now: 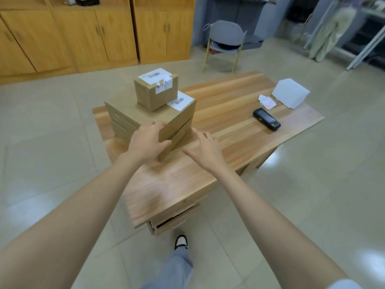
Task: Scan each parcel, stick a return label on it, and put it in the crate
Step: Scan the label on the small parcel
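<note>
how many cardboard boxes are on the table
3, in one stack: a small box on top, a wide box under it, gripped by the left hand, and a lower box beneath. Another may be hidden.

From here I see a grey chair (226,36) just beyond the far edge of the wooden table (177,180), yellow cabinets (93,34) further back to its left, and a drawer (175,217) under its near edge.

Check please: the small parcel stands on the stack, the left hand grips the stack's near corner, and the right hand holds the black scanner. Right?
Not quite. The head view shows the right hand open and empty; the black scanner lies on the table, apart from it. The small parcel on the stack and the left hand gripping its corner are right.
</note>
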`<state>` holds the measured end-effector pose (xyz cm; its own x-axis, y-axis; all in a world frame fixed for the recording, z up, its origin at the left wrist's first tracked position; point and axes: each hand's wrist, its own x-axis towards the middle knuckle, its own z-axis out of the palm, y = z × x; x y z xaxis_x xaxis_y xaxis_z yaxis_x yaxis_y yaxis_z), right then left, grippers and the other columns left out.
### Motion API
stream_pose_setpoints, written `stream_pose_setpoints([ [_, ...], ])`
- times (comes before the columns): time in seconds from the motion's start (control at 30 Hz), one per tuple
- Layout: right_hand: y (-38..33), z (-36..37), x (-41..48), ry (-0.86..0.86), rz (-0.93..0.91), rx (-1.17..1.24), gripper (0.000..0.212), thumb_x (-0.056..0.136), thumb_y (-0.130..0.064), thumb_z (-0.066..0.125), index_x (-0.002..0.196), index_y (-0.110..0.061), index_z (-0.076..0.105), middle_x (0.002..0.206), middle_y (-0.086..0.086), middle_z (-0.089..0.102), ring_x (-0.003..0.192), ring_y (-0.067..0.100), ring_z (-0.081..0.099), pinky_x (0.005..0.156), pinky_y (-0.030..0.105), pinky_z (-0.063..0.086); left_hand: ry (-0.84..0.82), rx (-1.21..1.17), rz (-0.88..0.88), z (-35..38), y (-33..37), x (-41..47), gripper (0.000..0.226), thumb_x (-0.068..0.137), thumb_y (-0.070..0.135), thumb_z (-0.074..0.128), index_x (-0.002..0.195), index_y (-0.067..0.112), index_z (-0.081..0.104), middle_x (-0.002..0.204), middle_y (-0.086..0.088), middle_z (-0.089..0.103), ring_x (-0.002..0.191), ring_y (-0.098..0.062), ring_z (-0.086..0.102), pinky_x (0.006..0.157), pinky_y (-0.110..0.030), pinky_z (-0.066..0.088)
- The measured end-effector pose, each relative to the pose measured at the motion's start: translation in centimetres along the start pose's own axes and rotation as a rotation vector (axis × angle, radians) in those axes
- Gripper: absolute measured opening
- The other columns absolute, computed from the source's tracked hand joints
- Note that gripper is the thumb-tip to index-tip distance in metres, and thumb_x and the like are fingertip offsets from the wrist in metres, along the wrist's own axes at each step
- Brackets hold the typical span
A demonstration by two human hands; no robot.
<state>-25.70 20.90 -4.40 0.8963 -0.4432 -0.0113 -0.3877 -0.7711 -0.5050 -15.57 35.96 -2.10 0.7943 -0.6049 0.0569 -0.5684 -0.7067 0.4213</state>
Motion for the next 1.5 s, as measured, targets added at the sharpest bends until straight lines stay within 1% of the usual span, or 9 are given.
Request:
stream_pose_setpoints([
  [0.27,5.6,-5.4,9.8,0.025,0.091,-0.069,0.074,0.085,-0.050,0.058,0.147,-0.023,0.026,0.145,0.006,0.036,0.128,0.032,0.035,0.107,0.044,0.031,-0.063,-0.119,0.090,4.0,5.5,12.9,0.059,0.085,0.034,0.064,0.138,0.019,0.042,0.136,-0.010,0.047,0.125,-0.026,0.044,0.101,-0.039,0.039],
  [0.47,9.3,-8.1,14.8,0.042,0.117,-0.074,0.075,0.086,-0.052,0.057,0.148,-0.024,0.025,0.145,0.007,0.036,0.128,0.032,0.035,0.107,0.044,0.031,-0.059,-0.097,0.138,5.2,9.3,19.0,0.058,0.084,0.035,0.065,0.137,0.020,0.044,0.129,-0.009,0.049,0.120,-0.029,0.048,0.094,-0.039,0.042],
  [0.7,10.0,-8.0,20.7,-0.010,0.009,-0.051,0.076,0.085,-0.051,0.057,0.148,-0.023,0.025,0.145,0.009,0.036,0.130,0.034,0.033,0.106,0.042,0.030,0.033,-0.108,0.082,4.7,9.5,22.5,0.056,0.084,0.034,0.065,0.135,0.021,0.045,0.134,-0.007,0.049,0.113,-0.028,0.054,0.092,-0.036,0.040],
  [0.8,9.0,-7.5,23.2,-0.044,-0.100,-0.014,0.074,0.086,-0.049,0.058,0.147,-0.021,0.027,0.142,0.009,0.039,0.128,0.033,0.036,0.105,0.039,0.029,0.101,-0.113,0.041,3.9,9.2,23.3,0.058,0.084,0.033,0.065,0.136,0.020,0.044,0.135,-0.005,0.049,0.123,-0.025,0.048,0.095,-0.036,0.039],
  [1.0,7.4,-6.8,27.8,-0.178,-0.341,0.035,0.075,0.085,-0.046,0.060,0.148,-0.023,0.026,0.145,0.006,0.038,0.130,0.033,0.032,0.105,0.039,0.029,0.251,-0.141,-0.146,2.6,8.6,23.3,0.055,0.086,0.028,0.064,0.136,0.018,0.044,0.132,-0.007,0.050,0.122,-0.025,0.047,0.101,-0.039,0.039],
  [1.1,7.5,-7.2,29.5,-0.254,-0.436,0.048,0.077,0.085,-0.046,0.061,0.148,-0.023,0.024,0.146,0.005,0.034,0.132,0.031,0.030,0.106,0.040,0.030,0.365,-0.143,-0.268,2.3,8.6,22.1,0.054,0.085,0.025,0.064,0.135,0.018,0.045,0.127,-0.007,0.053,0.120,-0.023,0.046,0.100,-0.035,0.037],
  [1.27,7.9,-7.4,31.1,-0.342,-0.547,0.067,0.078,0.084,-0.045,0.062,0.148,-0.022,0.023,0.146,0.007,0.035,0.133,0.033,0.030,0.105,0.041,0.030,0.588,-0.052,-0.449,1.4,8.8,19.7,0.063,0.078,0.022,0.071,0.136,0.018,0.046,0.131,-0.007,0.050,0.123,-0.025,0.043,0.097,-0.029,0.032],
  [1.37,8.0,-7.1,31.1,-0.395,-0.575,0.089,0.080,0.084,-0.044,0.062,0.148,-0.021,0.022,0.148,0.007,0.033,0.137,0.033,0.026,0.110,0.043,0.026,0.541,-0.004,-0.569,0.5,7.6,18.4,0.078,0.072,0.024,0.076,0.140,0.021,0.039,0.138,-0.010,0.042,0.125,-0.030,0.037,0.100,-0.036,0.031],
  [1.5,8.9,-6.6,30.6,-0.428,-0.587,0.078,0.081,0.083,-0.044,0.063,0.148,-0.020,0.022,0.151,0.005,0.031,0.139,0.031,0.024,0.113,0.044,0.024,0.329,0.007,-0.704,-1.3,4.3,18.5,0.106,0.064,0.028,0.084,0.148,0.024,0.020,0.154,-0.014,0.018,0.144,-0.029,0.009,0.114,-0.045,0.016],
])
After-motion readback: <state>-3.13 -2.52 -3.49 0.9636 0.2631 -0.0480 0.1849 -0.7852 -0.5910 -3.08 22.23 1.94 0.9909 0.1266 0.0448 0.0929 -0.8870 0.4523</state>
